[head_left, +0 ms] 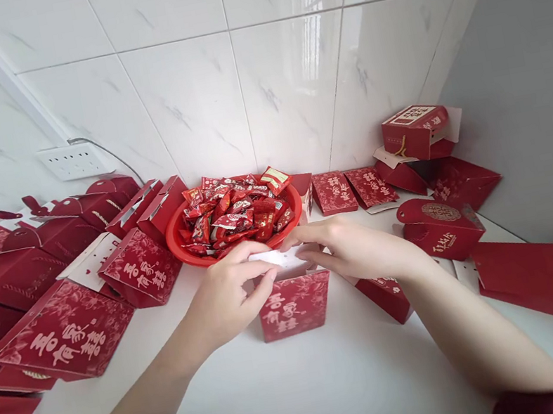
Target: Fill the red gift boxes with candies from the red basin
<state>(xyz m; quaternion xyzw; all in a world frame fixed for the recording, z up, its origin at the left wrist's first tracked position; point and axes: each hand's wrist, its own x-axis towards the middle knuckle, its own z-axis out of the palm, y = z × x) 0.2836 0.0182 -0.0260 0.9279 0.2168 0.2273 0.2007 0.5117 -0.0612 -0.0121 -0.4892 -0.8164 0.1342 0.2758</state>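
From my remote feed, I have the red box [299, 306] upright mid-counter [225, 401], in front of the basket [174, 243] of wrapped sweets [235, 218] near the back edge. Its body is formed; its top is not closed, and I can't see its contents. My left hand [232, 290] and right hand [339, 242] curl about that opening, though whether either grips I cannot tell. More formed boxes [81, 327] crowd toward the left edge.

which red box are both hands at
The middle red box, in front of the round red basin: the left hand and right hand are at its top. The other boxes sit off to the sides or farther back.
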